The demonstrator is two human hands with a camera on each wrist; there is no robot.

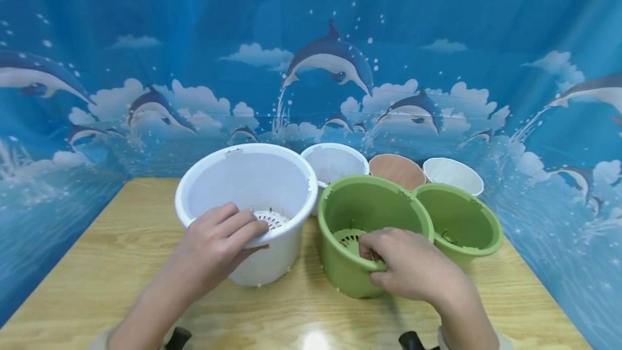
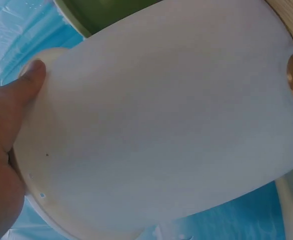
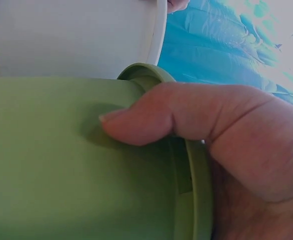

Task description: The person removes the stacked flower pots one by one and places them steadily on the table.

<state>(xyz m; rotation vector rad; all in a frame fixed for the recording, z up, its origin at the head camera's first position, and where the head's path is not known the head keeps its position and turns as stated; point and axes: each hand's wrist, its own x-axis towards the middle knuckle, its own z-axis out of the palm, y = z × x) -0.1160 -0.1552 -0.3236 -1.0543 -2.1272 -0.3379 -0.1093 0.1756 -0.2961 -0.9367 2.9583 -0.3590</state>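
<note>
A large white plastic pot with a slotted base stands left of centre. My left hand grips its near rim, fingers over the inside and thumb on the outer wall, as the left wrist view shows. To its right is a green pot, also with slots in its floor. My right hand holds that pot's near rim, with curled fingers inside and the thumb against the outer wall. A second green pot stands just behind and right of the first.
Behind the front pots are a smaller white pot, a brown pot and a white pot with a wavy rim. They stand on a wood-grain table. A blue dolphin-print curtain encloses the back and sides.
</note>
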